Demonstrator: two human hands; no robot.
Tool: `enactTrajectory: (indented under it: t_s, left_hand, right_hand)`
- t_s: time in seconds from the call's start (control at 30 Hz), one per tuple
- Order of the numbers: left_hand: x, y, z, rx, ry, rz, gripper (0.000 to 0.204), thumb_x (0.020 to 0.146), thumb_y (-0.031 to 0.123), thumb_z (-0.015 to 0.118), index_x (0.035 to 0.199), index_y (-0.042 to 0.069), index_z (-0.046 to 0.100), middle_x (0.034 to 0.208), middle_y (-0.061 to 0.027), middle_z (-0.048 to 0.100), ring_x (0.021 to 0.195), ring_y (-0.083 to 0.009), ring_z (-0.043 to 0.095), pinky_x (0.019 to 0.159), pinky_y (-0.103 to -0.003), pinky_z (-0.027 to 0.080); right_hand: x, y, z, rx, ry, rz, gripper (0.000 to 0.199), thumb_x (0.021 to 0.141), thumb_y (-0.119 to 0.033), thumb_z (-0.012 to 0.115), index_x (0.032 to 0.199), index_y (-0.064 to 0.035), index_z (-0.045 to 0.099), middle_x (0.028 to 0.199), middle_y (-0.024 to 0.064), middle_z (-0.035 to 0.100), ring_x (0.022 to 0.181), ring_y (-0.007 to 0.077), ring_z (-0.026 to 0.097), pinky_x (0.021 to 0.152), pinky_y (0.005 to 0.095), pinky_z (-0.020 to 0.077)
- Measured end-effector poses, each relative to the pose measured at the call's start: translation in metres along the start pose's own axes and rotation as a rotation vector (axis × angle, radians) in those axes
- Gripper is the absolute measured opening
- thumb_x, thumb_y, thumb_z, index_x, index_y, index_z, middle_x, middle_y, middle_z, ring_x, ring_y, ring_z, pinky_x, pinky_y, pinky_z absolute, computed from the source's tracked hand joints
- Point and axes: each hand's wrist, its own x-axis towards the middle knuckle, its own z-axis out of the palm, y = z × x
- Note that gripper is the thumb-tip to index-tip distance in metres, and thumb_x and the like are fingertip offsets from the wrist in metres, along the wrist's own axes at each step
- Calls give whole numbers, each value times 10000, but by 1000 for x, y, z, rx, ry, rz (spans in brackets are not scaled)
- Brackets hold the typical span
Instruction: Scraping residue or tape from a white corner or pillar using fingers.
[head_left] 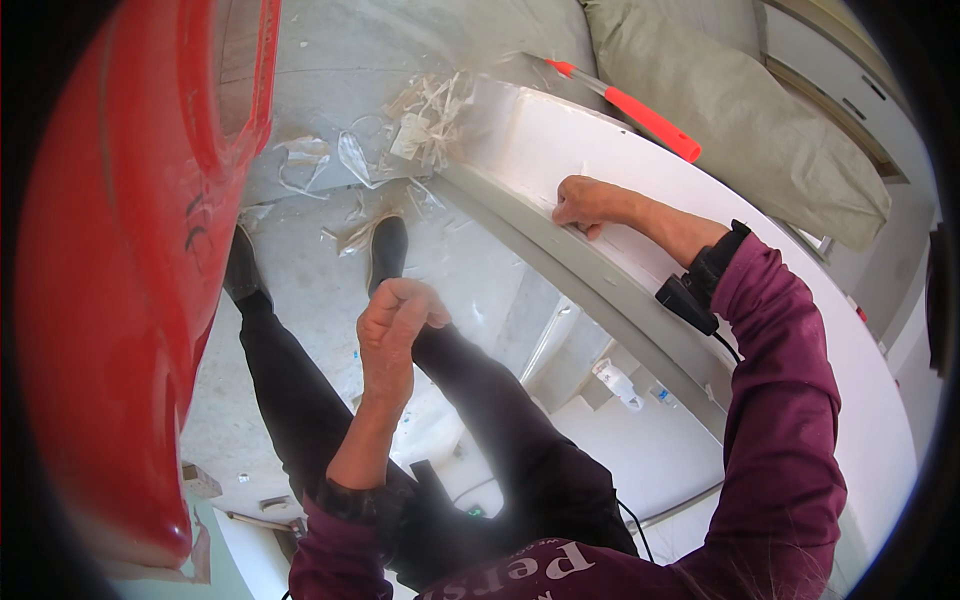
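The long white board [660, 180] is on the right – its long axis slants from the top middle to the lower right. The right hand [590, 205] is at its inner edge, fingers bent. The left hand [398, 325] is above the legs [485, 395], fingers curled – I can't tell how tightly either closes, or on what.

I see: glossy curved red panel [110, 300] with black scrawl [195, 225]; long curved white panel [650, 172], grey-green lower ledge [580, 268]; slim red-and-grey handle [650, 122]; plain khaki fabric bundle [740, 120]; maroon long-sleeved top [785, 400], pale lettering [568, 562]; black trousers [500, 410].
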Motion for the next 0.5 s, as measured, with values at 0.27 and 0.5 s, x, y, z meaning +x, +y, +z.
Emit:
enactTrajectory:
  t_s: [0.27,0.5]
  left_hand:
    - [0,1,1,-17,-10,6,187,949,174,454,893,26,554,802,-72,575,733,-151,555,705,-282,442]
    - [1,4,3,-14,9,-11,172,945,160,460,886,27,552,798,-64,578,733,-138,546,714,-271,440]
  right_hand:
    - [0,2,-3,93,-44,38,285,734,-122,570,523,63,519,505,152,524,448,256,600,393,389,487]
    - [10,4,0,-246,-88,-102,289,701,-94,573,464,50,490,463,140,501,472,232,615,414,366,492]
